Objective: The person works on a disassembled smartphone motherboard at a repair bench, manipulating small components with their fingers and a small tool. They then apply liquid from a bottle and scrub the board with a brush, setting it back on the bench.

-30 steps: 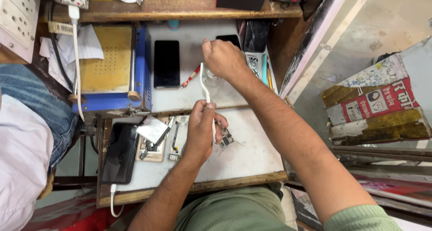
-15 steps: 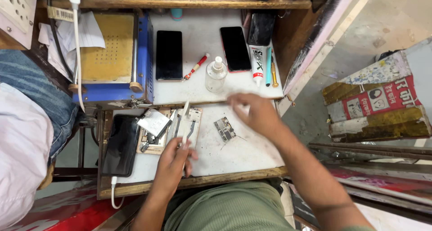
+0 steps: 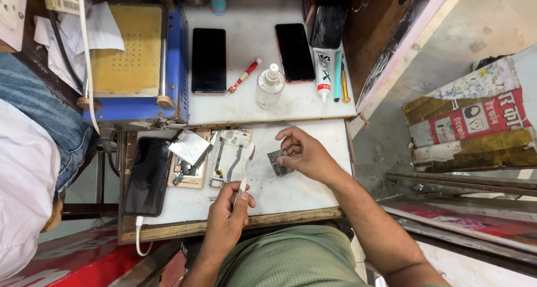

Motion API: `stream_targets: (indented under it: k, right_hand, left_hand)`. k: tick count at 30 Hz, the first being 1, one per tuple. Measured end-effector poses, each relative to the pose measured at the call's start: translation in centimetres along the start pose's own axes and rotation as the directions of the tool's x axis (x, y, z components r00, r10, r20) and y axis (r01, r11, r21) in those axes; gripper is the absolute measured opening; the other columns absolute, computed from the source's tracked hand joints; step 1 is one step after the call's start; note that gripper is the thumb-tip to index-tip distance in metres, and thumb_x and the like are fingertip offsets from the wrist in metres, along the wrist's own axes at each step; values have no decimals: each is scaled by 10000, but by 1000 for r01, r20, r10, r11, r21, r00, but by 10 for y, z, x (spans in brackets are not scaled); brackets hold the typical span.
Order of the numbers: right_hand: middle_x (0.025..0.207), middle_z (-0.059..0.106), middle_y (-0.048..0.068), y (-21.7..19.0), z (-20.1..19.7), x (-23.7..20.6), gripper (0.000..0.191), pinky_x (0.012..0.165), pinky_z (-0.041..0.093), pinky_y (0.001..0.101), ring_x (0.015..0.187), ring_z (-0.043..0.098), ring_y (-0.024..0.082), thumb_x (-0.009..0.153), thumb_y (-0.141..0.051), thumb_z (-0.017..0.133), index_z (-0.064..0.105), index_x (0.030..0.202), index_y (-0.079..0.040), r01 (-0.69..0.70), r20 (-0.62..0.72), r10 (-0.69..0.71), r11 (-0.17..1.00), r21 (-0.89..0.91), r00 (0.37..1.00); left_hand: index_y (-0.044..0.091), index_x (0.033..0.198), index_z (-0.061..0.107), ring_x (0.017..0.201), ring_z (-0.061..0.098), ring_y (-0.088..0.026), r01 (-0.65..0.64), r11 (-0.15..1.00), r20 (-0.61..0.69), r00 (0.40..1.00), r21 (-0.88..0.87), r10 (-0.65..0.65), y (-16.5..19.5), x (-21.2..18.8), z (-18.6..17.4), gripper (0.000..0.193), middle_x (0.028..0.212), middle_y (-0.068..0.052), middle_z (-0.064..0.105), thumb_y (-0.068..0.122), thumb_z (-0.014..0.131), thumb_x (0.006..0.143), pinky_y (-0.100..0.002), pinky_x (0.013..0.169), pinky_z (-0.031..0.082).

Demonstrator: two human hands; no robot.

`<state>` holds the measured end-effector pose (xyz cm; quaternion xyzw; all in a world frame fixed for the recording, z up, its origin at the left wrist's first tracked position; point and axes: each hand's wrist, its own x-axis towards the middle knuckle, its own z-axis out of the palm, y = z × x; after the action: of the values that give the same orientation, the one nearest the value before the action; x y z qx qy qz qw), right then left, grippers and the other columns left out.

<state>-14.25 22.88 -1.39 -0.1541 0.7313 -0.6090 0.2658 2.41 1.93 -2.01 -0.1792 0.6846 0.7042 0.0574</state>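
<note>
My left hand (image 3: pixel 229 213) grips a white brush (image 3: pixel 244 166) by its handle, near the front edge of the lower white worktop (image 3: pixel 291 189), with the head pointing up toward an opened phone frame (image 3: pixel 228 155). My right hand (image 3: pixel 305 154) rests on the worktop to the right, its fingers closed on a small grey circuit board (image 3: pixel 277 160) lying there. Between the two hands the worktop is bare. A clear plastic bottle with a white nozzle (image 3: pixel 269 86) stands on the upper shelf, apart from both hands.
The upper shelf holds two dark phones (image 3: pixel 208 60) (image 3: pixel 295 52), a red-handled tool (image 3: pixel 242 76), a glue tube (image 3: pixel 323 73) and a blue heating machine (image 3: pixel 131 63). A black phone on a white cable (image 3: pixel 147 177) and a metal plate (image 3: pixel 189 147) lie at left. Someone's leg in jeans (image 3: pixel 39 113) is far left.
My right hand came back from the upper shelf, leaving the bottle there, and now holds the small board. My left hand slid down toward the front edge with the brush.
</note>
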Motion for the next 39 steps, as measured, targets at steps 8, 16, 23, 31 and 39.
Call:
stream_targets:
  k: [8,16,23,31,39]
  right_hand:
    - [1015,700,67,31,6,15,266,691,574,202,863,698,101,923,70,691,602,1140,-56,-53,4,75,653,755,997]
    - [1007,692,51,48,14,14,269,629,517,176,857,674,83,936,40,717,610,1166,-50,-12,-42,68,651,759,997]
    - [1139,676,145,39,25,8,379,906,617,448,1031,701,291,1004,-423,510,523,1232,-122,-107,54,120,490,865,991]
    - [1251,622,213,42,27,6,499,1154,481,532,1309,592,396,1111,-510,371,522,1340,-94,-154,152,25,200,968,988]
    - [1367,581,233,41,26,3,497,1193,414,516,1361,521,402,1103,-433,323,521,1328,-37,-39,4,162,214,976,987]
  left_hand:
    - [21,1024,609,759,547,-81,-233,953,-152,953,192,263,2,21,24,178,840,-22,623,167,689,960,-250,675,482]
    - [38,1106,589,946,662,-88,-264,961,-102,957,82,271,13,55,41,291,998,-42,719,150,744,887,-261,762,550]
    - [8,1051,599,911,654,-132,-157,988,-55,986,-3,157,12,72,55,257,964,-70,689,103,757,873,-291,793,548]
    - [1,1196,615,844,713,-251,-288,856,-72,934,429,350,27,52,44,198,1002,-140,703,97,539,1040,-371,694,553]
    - [100,1508,469,604,688,-306,-343,492,167,915,800,367,16,-2,49,602,877,-131,674,67,608,924,-420,508,572]
